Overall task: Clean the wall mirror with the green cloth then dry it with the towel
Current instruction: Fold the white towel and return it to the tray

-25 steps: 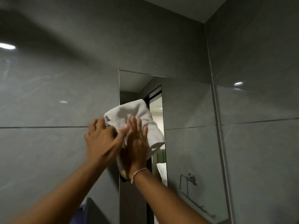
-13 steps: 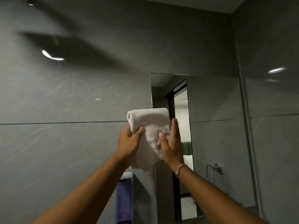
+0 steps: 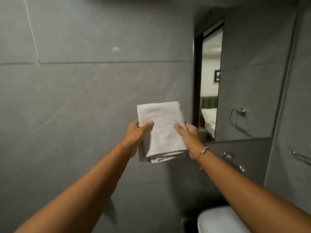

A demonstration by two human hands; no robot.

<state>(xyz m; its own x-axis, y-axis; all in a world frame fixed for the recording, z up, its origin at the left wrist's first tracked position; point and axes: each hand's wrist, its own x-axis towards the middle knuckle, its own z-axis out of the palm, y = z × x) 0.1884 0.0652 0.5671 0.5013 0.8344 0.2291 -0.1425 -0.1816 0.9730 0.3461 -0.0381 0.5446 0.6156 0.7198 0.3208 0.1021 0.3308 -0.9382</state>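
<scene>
A folded white towel (image 3: 162,130) is held up in front of the grey tiled wall, left of the wall mirror (image 3: 249,81). My left hand (image 3: 136,135) grips its left edge with the thumb on the front. My right hand (image 3: 188,137) grips its right edge, thumb also on the front; a thin bracelet sits on that wrist. The towel is off the mirror glass, with its right edge just short of the mirror's left edge. The mirror reflects a doorway, a bed and a wall rack. No green cloth is in view.
A white basin or toilet rim (image 3: 222,221) shows at the bottom right. A chrome tap (image 3: 234,162) sticks out below the mirror. A metal rail (image 3: 301,155) is on the right side wall. Grey tiles (image 3: 75,106) fill the left.
The towel has come off the mirror and lower, now folded flat and held by both edges. My view has dropped and turned left, so the mirror sits further right.
</scene>
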